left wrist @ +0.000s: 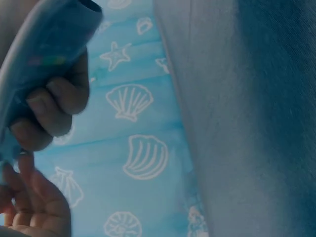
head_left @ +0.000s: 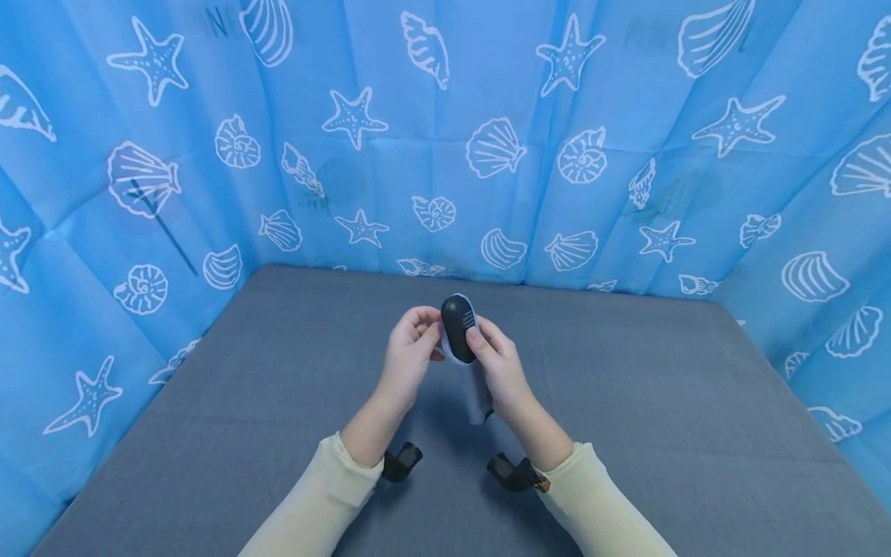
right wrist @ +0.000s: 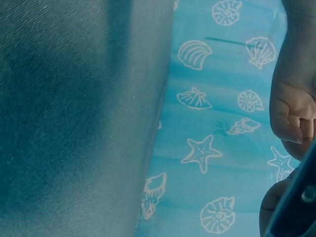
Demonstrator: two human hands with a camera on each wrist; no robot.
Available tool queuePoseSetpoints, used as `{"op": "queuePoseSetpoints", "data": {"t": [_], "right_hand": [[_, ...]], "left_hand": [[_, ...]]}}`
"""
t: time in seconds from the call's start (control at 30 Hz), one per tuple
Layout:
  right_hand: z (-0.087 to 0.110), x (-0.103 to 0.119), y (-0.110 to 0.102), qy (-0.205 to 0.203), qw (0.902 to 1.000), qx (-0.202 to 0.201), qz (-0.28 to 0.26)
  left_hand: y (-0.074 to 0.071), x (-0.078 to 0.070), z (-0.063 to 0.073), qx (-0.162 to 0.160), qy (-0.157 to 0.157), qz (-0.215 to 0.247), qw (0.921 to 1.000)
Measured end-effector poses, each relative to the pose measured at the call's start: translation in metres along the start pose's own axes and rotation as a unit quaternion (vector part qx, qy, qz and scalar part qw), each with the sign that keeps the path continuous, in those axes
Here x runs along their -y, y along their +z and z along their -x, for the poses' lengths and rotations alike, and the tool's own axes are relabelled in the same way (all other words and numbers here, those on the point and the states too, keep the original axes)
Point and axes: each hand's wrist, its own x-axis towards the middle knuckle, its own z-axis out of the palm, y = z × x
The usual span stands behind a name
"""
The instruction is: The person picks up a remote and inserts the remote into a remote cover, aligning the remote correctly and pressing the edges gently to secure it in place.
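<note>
Both hands meet over the table at a handheld device [head_left: 458, 325], with a black oval face that carries small print, a white rim and a long grey handle. My right hand [head_left: 506, 367] grips its body, the thumb lying on the black face and the other fingers wrapped behind. At the face's left edge, my left hand [head_left: 407, 357] has curled fingers, thumb and fingertips pinching the rim. From the left wrist, the device [left wrist: 44, 54] shows a dark hollow end and a small coloured strip. Only its dark edge [right wrist: 296, 197] appears in the right wrist view.
A grey cloth-covered table [head_left: 278, 371] lies under the hands. Blue curtains [head_left: 390, 178] with white shell and starfish prints surround its back and sides. Black wrist straps [head_left: 511, 473] hang below both forearms, near the light sleeves [head_left: 592, 503].
</note>
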Motion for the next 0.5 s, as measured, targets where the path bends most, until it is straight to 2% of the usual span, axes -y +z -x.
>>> {"op": "queuePoseSetpoints", "data": {"t": [0.13,0.23,0.3,0.5], "right_hand": [[0.001,0.000,-0.001,0.007,1.0000,-0.002,0.005],[0.002,-0.001,-0.002,0.009,0.9999,0.000,0.010],[0.003,-0.002,-0.002,0.009,0.9999,0.001,0.013],[0.004,-0.002,-0.007,-0.004,0.9993,-0.002,0.036]], "left_hand": [[0.003,-0.002,-0.002,0.004,-0.035,-0.026,0.9990],[0.003,-0.002,-0.002,0.002,-0.049,-0.040,0.9980],[0.001,-0.003,-0.002,0.000,-0.048,-0.055,0.9973],[-0.008,-0.007,-0.001,0.039,-0.026,-0.068,0.9966]]}}
